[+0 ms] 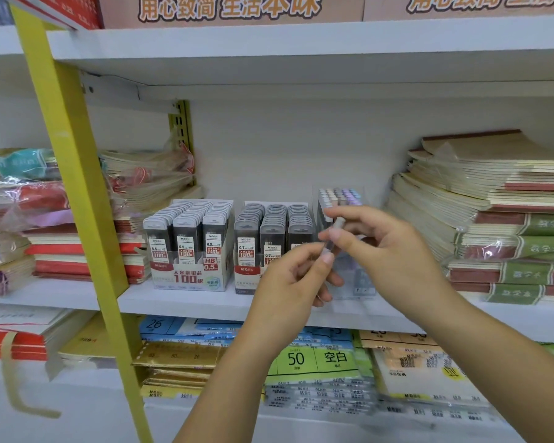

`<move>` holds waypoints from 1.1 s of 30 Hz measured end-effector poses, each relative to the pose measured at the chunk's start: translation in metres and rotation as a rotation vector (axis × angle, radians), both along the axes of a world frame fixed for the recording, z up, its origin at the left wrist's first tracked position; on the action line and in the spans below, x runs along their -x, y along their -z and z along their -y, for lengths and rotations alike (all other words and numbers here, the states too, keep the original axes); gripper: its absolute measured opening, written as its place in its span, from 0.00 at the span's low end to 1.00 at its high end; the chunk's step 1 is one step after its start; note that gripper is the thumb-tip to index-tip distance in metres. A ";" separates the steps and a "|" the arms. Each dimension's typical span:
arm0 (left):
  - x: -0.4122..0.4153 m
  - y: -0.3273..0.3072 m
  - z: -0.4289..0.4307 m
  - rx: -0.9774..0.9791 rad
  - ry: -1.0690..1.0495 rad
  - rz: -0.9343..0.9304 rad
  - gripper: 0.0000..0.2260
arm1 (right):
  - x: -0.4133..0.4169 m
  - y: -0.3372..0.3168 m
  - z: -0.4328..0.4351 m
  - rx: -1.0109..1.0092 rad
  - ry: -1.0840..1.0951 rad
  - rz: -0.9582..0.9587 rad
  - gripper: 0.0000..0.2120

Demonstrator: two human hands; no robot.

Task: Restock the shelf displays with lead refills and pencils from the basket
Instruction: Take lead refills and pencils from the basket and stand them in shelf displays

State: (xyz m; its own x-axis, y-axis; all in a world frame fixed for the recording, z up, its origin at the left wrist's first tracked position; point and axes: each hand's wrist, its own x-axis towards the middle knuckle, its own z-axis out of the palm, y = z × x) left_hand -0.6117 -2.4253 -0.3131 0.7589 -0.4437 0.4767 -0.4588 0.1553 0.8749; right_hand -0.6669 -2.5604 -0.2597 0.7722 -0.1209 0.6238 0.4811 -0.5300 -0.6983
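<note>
Both hands meet in front of the middle shelf (205,302) on one pale, translucent pencil (333,236), which stands nearly upright. My right hand (384,247) pinches its upper part, and my left hand (296,276) pinches its lower end. Behind them stands a clear display box of pastel-capped pencils (341,199), partly hidden by my hands. To its left sit the 0.7 lead refill display (271,231) and the 0.5 HB lead refill display (189,241), both packed with dark cases. The basket is out of view.
Stacked notebooks (499,215) fill the shelf's right side, and wrapped notebook piles (141,180) its left. A yellow upright post (77,193) crosses the left foreground. Paper pads (314,359) lie on the shelf below. A white shelf board (301,49) hangs overhead.
</note>
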 end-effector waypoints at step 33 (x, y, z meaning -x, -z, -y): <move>-0.030 0.012 -0.004 -0.547 -0.705 0.805 0.18 | -0.032 -0.015 0.036 0.468 0.338 0.212 0.08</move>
State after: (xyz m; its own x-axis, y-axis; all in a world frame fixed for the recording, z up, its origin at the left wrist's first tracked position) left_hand -0.5822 -2.4213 -0.3248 0.4872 -0.3421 0.8035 -0.7387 -0.6522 0.1701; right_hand -0.6352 -2.5962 -0.2444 0.5922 -0.0138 0.8057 0.3359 -0.9046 -0.2624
